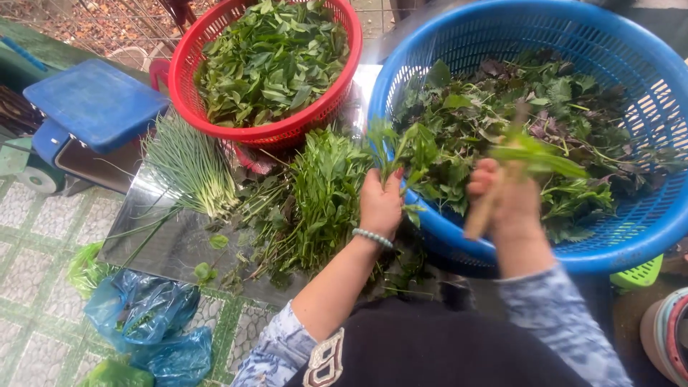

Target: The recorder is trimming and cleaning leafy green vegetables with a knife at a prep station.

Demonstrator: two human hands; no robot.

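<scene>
Just right of the frame's centre, the left hand (380, 204) has its grip closed around a sprig of green leaves (401, 154), pinching the stems so the leaves stand up out of the top of the fist, over the near rim of the blue basket (430, 43). A bead bracelet (373, 237) circles that wrist. To its right, the right hand (502, 197) is blurred; its grip is closed around a pale stalk (480, 215) that sticks out below the fist toward the lower left, with a long green leaf (541, 159) spreading from the top toward the right, above the basket's contents.

The sprig is fresh, with pointed, mid-green leaves on thin stems. The stalk is light tan-green and smeared by motion.

The blue basket at upper right holds mixed green and purplish herbs. A red basket (208, 32) at top centre is heaped with loose leaves. On the tabletop (168, 247) lie a bundle of chives (190, 168) and a pile of leafy stems (322, 193).
</scene>
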